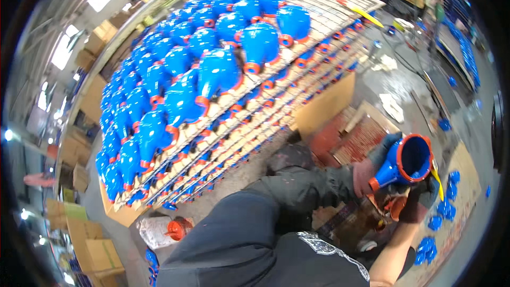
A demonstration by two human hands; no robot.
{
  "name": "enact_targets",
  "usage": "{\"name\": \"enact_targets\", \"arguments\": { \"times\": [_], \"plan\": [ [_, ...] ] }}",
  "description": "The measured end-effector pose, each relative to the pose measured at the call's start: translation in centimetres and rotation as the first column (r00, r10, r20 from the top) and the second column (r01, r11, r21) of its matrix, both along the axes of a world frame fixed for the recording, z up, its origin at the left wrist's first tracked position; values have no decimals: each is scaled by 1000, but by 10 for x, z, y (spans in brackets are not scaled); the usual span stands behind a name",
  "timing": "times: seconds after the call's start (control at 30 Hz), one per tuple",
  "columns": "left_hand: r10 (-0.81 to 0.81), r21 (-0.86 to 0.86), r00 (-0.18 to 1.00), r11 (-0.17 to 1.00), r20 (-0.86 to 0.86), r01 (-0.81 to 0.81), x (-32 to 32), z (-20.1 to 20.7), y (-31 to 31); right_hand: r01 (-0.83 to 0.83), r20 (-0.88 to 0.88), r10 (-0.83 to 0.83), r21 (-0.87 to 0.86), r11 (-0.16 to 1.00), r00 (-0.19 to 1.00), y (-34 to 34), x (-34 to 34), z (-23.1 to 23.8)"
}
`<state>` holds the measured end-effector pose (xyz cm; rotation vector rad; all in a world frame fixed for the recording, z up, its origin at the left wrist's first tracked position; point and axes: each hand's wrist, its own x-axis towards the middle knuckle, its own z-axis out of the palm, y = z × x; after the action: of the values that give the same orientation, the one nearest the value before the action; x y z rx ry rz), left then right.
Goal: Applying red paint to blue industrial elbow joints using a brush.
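A glossy blue, funnel-like hollow casing (391, 172) with orange-red rims is held up at the right, its wide round mouth facing up. My left hand (378, 160), in a grey glove with a reddish cuff, is closed around its left side. My right hand (423, 196), gloved too, is closed by the casing's lower right side. A yellow handle (437, 182), like a paintbrush's, sticks up at that hand; its working end is hidden. Beneath the casing is an orange-red container (396, 208), partly covered by my hands.
A tall stack of wire racks (332, 8) with many similar blue casings (215, 74) fills the left and middle. A yellow tool with a red end (361, 13) lies on top. Red-stained cardboard (326, 109) is ahead; blue pieces (446, 210) lie at right, a red pot (178, 228) lower left.
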<state>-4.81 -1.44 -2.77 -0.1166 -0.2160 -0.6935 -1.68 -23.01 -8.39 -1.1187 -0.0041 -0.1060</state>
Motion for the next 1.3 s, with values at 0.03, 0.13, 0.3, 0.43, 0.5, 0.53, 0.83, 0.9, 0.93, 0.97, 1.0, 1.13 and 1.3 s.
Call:
{"name": "enact_targets", "arguments": {
  "times": [0.03, 0.13, 0.3, 0.43, 0.5, 0.53, 0.83, 0.9, 0.93, 0.97, 1.0, 1.13, 1.3],
  "plan": [
    [-1, 14, 999, 1000, -41, 2, 2, 0, -1, -36, 17, 35, 73, 997, 999, 1, 2, -4],
    [402, 467, 594, 375, 696, -801, -9, -5, -6, -48, -151, 76, 178, 983, 986, 3, 5, -12],
    [84, 119, 996, 989, 0, -84, 4, -18, -14, -26, -118, 36, 80, 996, 992, -7, 9, -7],
    [-24, 52, 990, 998, -140, 31, 9, -23, -15, -28, -135, -14, -309, 951, 991, -19, 14, -8],
    [40, 111, 993, 993, -114, -27, 9, -19, -12, 16, -12, -19, -211, 977, 1000, -18, 20, -12],
    [65, 111, 996, 992, -67, -57, 9, -15, -10, 123, -33, -124, -33, 992, 992, -19, 21, -12],
    [317, 175, 932, 942, -174, -288, 23, 4, 11, 71, 383, 78, -359, 931, 921, -40, 4, 20],
    [324, 162, 936, 939, -139, -302, 25, 6, 14, 180, 383, -15, -400, 899, 924, -40, -3, 27],
    [301, 213, 942, 940, -148, -267, 25, 7, 17, 184, 383, -19, -397, 899, 924, -39, -7, 30],
    [294, 165, 953, 946, -76, -279, 24, 8, 16, 192, 408, 14, -459, 867, 913, -39, -12, 35],
    [333, 200, 936, 931, -116, -307, 23, 10, 16, 204, 431, 48, -518, 831, 901, -39, -18, 39],
    [336, 261, 931, 920, -145, -291, 17, 18, 14, 189, 465, 219, -680, 708, 858, -36, -40, 53],
    [411, 378, 912, 843, 7, -382, 18, 17, 12, 181, 433, 277, -759, 626, 858, -33, -45, 56]
  ]
}}
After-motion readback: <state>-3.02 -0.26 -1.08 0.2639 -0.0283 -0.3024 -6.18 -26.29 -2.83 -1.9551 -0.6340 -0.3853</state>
